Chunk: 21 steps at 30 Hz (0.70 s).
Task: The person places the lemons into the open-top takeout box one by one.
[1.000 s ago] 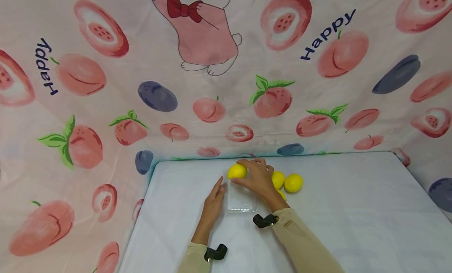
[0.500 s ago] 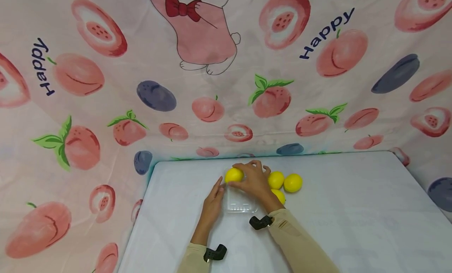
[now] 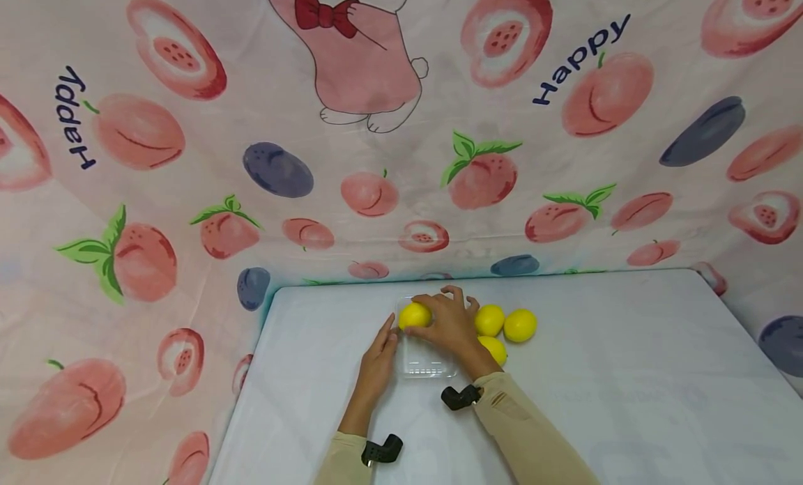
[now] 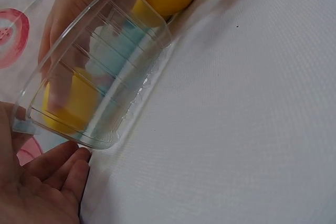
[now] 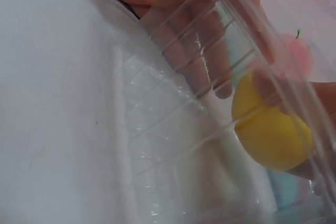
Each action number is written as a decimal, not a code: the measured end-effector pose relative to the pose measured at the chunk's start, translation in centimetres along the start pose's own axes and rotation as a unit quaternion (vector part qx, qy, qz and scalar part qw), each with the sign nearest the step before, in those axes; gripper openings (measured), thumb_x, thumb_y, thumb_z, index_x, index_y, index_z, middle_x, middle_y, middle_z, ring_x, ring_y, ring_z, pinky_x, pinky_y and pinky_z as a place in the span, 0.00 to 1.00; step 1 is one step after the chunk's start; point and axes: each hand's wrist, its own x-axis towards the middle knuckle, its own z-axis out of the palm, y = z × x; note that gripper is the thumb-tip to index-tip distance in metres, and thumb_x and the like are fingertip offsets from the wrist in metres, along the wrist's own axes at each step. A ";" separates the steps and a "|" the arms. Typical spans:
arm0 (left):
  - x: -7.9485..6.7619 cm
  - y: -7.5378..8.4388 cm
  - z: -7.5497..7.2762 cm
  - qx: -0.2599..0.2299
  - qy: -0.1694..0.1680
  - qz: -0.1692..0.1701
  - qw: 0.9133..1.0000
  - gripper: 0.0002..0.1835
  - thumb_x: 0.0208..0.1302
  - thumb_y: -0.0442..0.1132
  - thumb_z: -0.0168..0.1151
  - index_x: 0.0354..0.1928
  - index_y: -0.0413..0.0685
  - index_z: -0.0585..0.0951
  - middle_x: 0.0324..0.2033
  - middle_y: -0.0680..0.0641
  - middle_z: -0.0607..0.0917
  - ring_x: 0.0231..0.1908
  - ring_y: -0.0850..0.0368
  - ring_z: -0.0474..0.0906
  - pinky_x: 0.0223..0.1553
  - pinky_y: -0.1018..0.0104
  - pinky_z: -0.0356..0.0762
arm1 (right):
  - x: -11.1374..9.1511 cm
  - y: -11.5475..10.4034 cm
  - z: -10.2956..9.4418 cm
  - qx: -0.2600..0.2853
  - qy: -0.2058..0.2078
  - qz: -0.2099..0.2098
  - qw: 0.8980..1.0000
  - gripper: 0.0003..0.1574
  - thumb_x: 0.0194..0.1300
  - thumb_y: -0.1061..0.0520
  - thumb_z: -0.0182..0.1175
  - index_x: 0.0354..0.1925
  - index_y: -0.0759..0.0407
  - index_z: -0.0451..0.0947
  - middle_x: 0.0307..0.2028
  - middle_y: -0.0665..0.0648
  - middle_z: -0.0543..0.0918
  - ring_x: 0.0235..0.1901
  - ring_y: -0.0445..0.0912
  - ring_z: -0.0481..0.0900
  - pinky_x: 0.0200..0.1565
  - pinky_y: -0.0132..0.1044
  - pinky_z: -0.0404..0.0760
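Note:
My right hand [image 3: 450,326] holds a yellow lemon [image 3: 414,318] between thumb and fingers, inside the far left part of a clear plastic box [image 3: 429,366]. Through the box wall in the left wrist view, the lemon [image 4: 73,103] shows low, close to the box floor. My left hand [image 3: 378,359] rests along the box's left outer side. Its fingers [image 5: 189,61] lie fairly straight against the clear wall in the right wrist view, with the thumb up near the rim. Three more lemons sit right of the box: one behind [image 3: 489,320], one outermost [image 3: 520,325], one nearer [image 3: 493,350].
A white-covered table [image 3: 627,373] bears everything. Behind it and at the sides hangs a pink cloth [image 3: 376,143] printed with fruit and a cartoon animal. Both wrists wear black devices, one on the left [image 3: 383,449] and one on the right [image 3: 460,397].
My right hand has moved slightly left and down with the lemon, deeper into the box. More of the three lemons at right shows now. My left hand stays put.

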 end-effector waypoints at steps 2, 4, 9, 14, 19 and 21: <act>0.0 0.0 0.0 0.000 0.000 0.000 1.000 0.25 0.81 0.56 0.44 0.76 0.75 0.64 0.69 0.46 0.77 0.72 0.44 0.69 0.74 0.40 0.61 | 0.0 0.0 0.1 -0.004 -0.002 0.003 1.000 0.42 0.50 0.24 0.72 0.61 0.35 0.81 0.53 0.51 0.88 0.69 0.57 0.62 0.64 0.74 0.54; 0.0 0.0 0.0 0.002 0.000 0.001 1.000 0.25 0.81 0.57 0.44 0.77 0.75 0.64 0.70 0.46 0.76 0.72 0.44 0.68 0.74 0.39 0.61 | -0.1 -0.1 0.1 -0.009 -0.004 0.005 1.000 0.42 0.50 0.24 0.73 0.61 0.35 0.81 0.52 0.51 0.88 0.69 0.56 0.61 0.65 0.74 0.53; 0.0 0.0 0.0 0.001 -0.002 0.003 1.000 0.26 0.81 0.59 0.43 0.77 0.76 0.63 0.70 0.47 0.76 0.73 0.44 0.67 0.75 0.38 0.59 | -0.1 -0.1 0.3 -0.022 -0.010 0.011 1.000 0.42 0.50 0.24 0.73 0.61 0.35 0.81 0.52 0.51 0.88 0.70 0.56 0.60 0.65 0.75 0.51; 0.0 0.0 -0.1 0.000 -0.001 0.001 1.000 0.26 0.81 0.58 0.44 0.77 0.74 0.64 0.70 0.46 0.76 0.73 0.44 0.67 0.75 0.38 0.59 | -0.1 -0.1 0.4 -0.039 -0.019 0.013 0.999 0.42 0.51 0.23 0.71 0.61 0.34 0.81 0.52 0.51 0.88 0.71 0.56 0.60 0.66 0.75 0.51; -0.1 0.1 0.0 0.002 0.003 -0.001 1.000 0.25 0.81 0.57 0.44 0.76 0.75 0.65 0.69 0.47 0.77 0.73 0.44 0.67 0.74 0.38 0.59 | 0.0 -0.2 0.3 -0.057 -0.025 0.010 0.998 0.42 0.51 0.22 0.70 0.62 0.33 0.80 0.53 0.51 0.88 0.71 0.56 0.61 0.66 0.76 0.51; -0.1 0.2 0.0 0.002 0.003 -0.002 1.000 0.25 0.81 0.57 0.44 0.76 0.75 0.64 0.69 0.47 0.77 0.73 0.44 0.67 0.74 0.38 0.59 | 0.0 -0.2 0.3 -0.066 -0.024 0.006 0.997 0.42 0.51 0.22 0.70 0.62 0.32 0.80 0.53 0.51 0.88 0.71 0.56 0.61 0.65 0.76 0.52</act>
